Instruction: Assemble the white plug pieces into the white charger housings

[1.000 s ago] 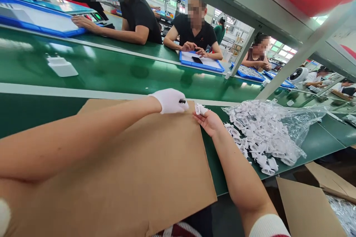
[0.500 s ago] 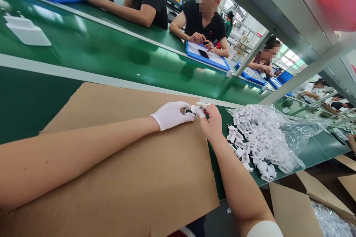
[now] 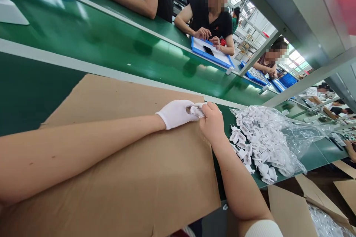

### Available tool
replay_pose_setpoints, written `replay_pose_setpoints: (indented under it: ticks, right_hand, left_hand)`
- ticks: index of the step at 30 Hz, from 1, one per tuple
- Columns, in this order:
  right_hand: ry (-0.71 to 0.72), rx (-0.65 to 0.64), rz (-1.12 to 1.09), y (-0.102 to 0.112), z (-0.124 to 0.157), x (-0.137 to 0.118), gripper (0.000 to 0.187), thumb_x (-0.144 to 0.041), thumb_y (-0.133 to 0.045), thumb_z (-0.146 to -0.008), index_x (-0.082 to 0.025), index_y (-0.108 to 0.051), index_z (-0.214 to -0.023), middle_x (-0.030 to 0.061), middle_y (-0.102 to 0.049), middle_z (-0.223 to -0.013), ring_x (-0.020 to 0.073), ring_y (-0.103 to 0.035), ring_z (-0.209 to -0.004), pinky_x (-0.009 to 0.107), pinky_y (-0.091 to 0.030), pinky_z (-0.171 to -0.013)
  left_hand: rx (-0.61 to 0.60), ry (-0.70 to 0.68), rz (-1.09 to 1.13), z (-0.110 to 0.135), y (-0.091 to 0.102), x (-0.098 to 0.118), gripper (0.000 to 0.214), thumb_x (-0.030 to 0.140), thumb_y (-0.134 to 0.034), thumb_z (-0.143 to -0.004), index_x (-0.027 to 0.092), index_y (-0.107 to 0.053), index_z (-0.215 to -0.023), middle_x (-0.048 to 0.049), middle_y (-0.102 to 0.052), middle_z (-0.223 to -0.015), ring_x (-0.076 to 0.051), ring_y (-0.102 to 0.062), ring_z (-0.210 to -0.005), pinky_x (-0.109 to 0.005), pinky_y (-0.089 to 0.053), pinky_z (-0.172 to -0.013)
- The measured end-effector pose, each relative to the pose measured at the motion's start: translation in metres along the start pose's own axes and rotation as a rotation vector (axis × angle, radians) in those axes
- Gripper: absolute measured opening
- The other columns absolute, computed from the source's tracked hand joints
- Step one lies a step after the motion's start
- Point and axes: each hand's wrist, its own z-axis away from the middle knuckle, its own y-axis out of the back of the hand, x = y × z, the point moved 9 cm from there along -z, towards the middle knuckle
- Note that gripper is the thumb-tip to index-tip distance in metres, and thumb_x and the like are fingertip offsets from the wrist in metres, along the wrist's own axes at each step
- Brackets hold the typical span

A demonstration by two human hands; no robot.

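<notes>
My left hand point(image 3: 178, 114), in a white glove, pinches a small white plastic charger housing point(image 3: 197, 110) above the right edge of a cardboard sheet point(image 3: 133, 155). My right hand point(image 3: 211, 120) closes its fingers on the same housing from the other side, and the two hands meet there. Fingers and glove cover much of the piece. Just right of my right hand lies a heap of white plastic housings point(image 3: 260, 137), partly in a clear plastic bag point(image 3: 303, 129), on the green table.
A green conveyor belt point(image 3: 111, 52) runs beyond the cardboard, with a white charger point(image 3: 11, 11) on it at far left. Across it, people work at blue trays point(image 3: 230, 61). A metal frame point(image 3: 308, 76) slants at upper right. Open cardboard boxes point(image 3: 292, 207) stand at lower right.
The dark opening of the housing has turned mostly out of sight, and my right fingers have closed further over it. The white charger on the belt has moved left. The view has shifted slightly.
</notes>
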Motion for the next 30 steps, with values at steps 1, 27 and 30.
replay_pose_setpoints:
  ticks: [1,27,30]
  right_hand:
    - [-0.009,0.008,-0.001,0.001,0.001,0.001,0.028,0.004,-0.046,-0.076,-0.021,-0.056,-0.084,0.0055,-0.052,-0.091,0.0229,-0.052,-0.093,0.031,-0.039,-0.074]
    - [-0.102,0.055,-0.092,0.002,0.001,0.006,0.039,0.000,-0.049,-0.075,-0.021,-0.070,-0.101,0.0061,-0.067,-0.092,0.0221,-0.060,-0.085,0.028,-0.041,-0.073]
    - [-0.126,0.034,-0.125,0.002,0.000,0.007,0.043,0.000,-0.050,-0.074,-0.022,-0.072,-0.104,0.0053,-0.067,-0.093,0.0218,-0.061,-0.085,0.028,-0.041,-0.072]
  left_hand:
    - [0.000,0.009,0.002,0.000,0.000,-0.001,0.036,0.057,-0.071,-0.077,0.023,-0.070,-0.086,0.0005,-0.075,-0.087,-0.022,-0.070,-0.084,-0.032,-0.052,-0.084]
    - [-0.051,0.008,-0.497,0.011,0.000,0.021,0.034,0.053,-0.056,-0.098,0.026,-0.069,-0.113,-0.0074,-0.072,-0.108,-0.030,-0.071,-0.106,-0.037,-0.053,-0.086]
    - [-0.040,0.002,-0.531,0.012,0.002,0.025,0.032,0.050,-0.054,-0.098,0.024,-0.070,-0.109,-0.0090,-0.072,-0.107,-0.030,-0.071,-0.106,-0.038,-0.054,-0.085]
